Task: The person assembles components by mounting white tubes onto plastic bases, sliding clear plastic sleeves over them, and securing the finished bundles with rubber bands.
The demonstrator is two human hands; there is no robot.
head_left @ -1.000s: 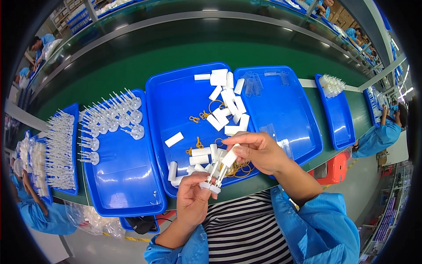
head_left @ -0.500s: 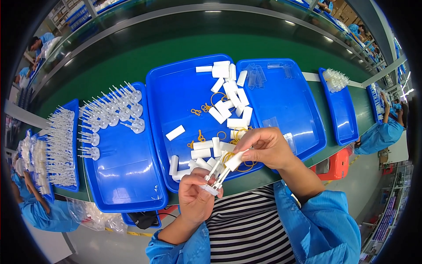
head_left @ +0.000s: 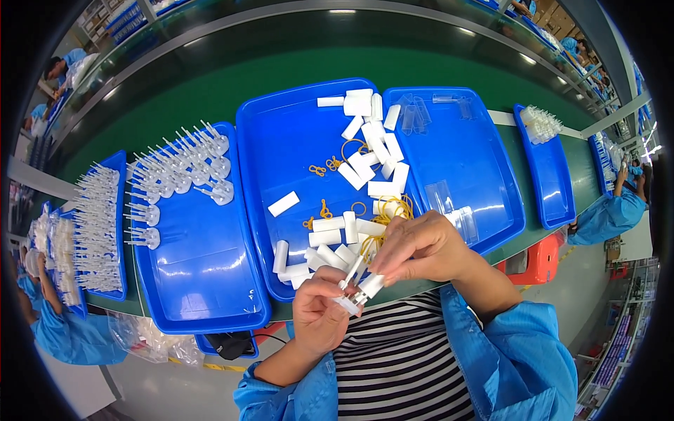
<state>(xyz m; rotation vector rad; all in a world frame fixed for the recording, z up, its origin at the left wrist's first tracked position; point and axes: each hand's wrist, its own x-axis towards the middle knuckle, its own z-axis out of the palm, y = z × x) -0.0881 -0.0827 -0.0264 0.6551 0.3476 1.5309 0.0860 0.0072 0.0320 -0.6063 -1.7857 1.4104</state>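
In front of my striped shirt, my left hand point(head_left: 321, 312) grips the base of a white pronged plastic piece point(head_left: 345, 304), its thin rods pointing up and to the right. My right hand point(head_left: 428, 247) pinches a short white tube point(head_left: 371, 285), which sits around or against one of the rods; the fingers hide which. Just beyond my hands is the blue middle tray point(head_left: 270, 158). Loose white tubes point(head_left: 283, 203) lie scattered in it, with yellow rubber bands point(head_left: 397, 209) among them, some beside my right fingers.
A blue tray point(head_left: 200, 263) at left holds rows of pronged white pieces point(head_left: 189, 168). Clear plastic tubes point(head_left: 415, 116) lie in the right tray point(head_left: 467, 165). Farther right stands a narrow blue tray point(head_left: 553, 184). A red stool point(head_left: 544, 261) is beside the bench. Co-workers in blue sit at both sides.
My right hand has lowered the white tube along the rod, toward the base in my left hand. The yellow bands near the right fingers show more now. The view has shifted slightly.
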